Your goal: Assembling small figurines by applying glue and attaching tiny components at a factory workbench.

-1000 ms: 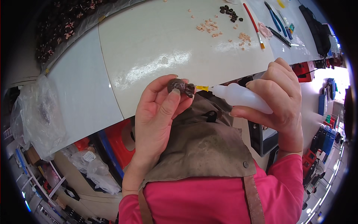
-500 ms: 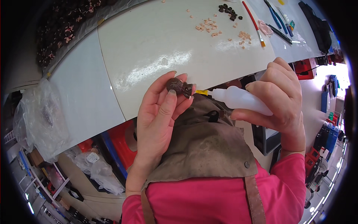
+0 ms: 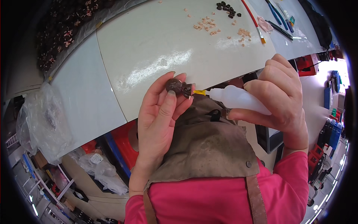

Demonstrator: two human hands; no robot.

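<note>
Between the thumb and fingers of my left hand (image 3: pixel 158 108) is a small dark brown figurine (image 3: pixel 173 86), rounded at one end and narrower at the other. My right hand (image 3: pixel 278 95) is wrapped around a white squeeze bottle (image 3: pixel 238 99), tilted so that it points left. The bottle's yellow nozzle tip (image 3: pixel 200 92) is at the narrow end of the figurine; whether it touches cannot be made out. Both hands are in front of the table's near edge, above my brown apron (image 3: pixel 205 153).
On the white table (image 3: pixel 149 44) lie pale pink bits (image 3: pixel 205 24), dark small pieces (image 3: pixel 228 8), a red-handled brush (image 3: pixel 254 20) and blue pliers (image 3: pixel 276 15). Clear plastic bags (image 3: pixel 46 119) hang at the left edge. A heap of dark and pink pieces (image 3: pixel 63 26) fills the far left.
The view has shifted slightly. Both hands keep nearly the same pose, with the nozzle still beside the figurine's narrow end.
</note>
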